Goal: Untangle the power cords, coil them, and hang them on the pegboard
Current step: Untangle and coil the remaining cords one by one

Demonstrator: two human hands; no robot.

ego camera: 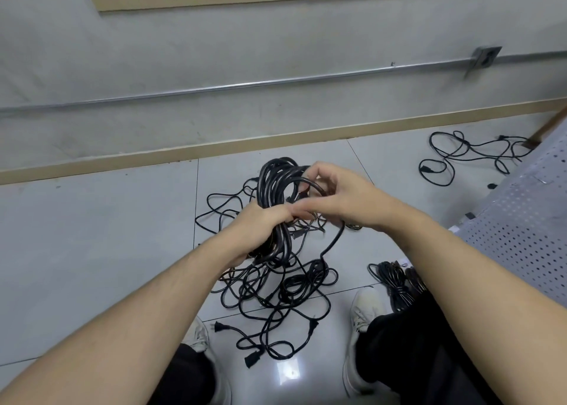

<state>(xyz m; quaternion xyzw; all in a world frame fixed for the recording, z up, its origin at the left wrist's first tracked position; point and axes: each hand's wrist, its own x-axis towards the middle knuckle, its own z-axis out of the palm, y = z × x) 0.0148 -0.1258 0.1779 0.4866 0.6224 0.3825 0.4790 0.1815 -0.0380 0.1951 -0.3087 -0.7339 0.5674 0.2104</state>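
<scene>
Black rubber power-cord coil (273, 190), many loops, was held mid-air at centre frame, long axis roughly 12-to-6, top loops toward the grey wall (214, 52), bottom bunched in the fist. Left hand (260, 226) gripped it at the waist, fingers curled tight round the bundle; my read is that it acted as the fixed anchor so the loops kept their size. Right hand (340, 196), at 3 o'clock of the coil, pinched a single strand at the top loop between thumb and fingers, likely laying the next turn. That strand's free run (334, 239) dropped toward 6 into the tangled black cord pile (276, 291) on the pale tile floor (92, 251), so slack fed upward. A finished-looking coiled bundle (395, 282) lay at 4 o'clock by the right shoe. A loose cord (460, 156) sprawled at 2 o'clock, well apart. White perforated board (527, 214) at far right, probably the pegboard; nothing seen hung yet.
</scene>
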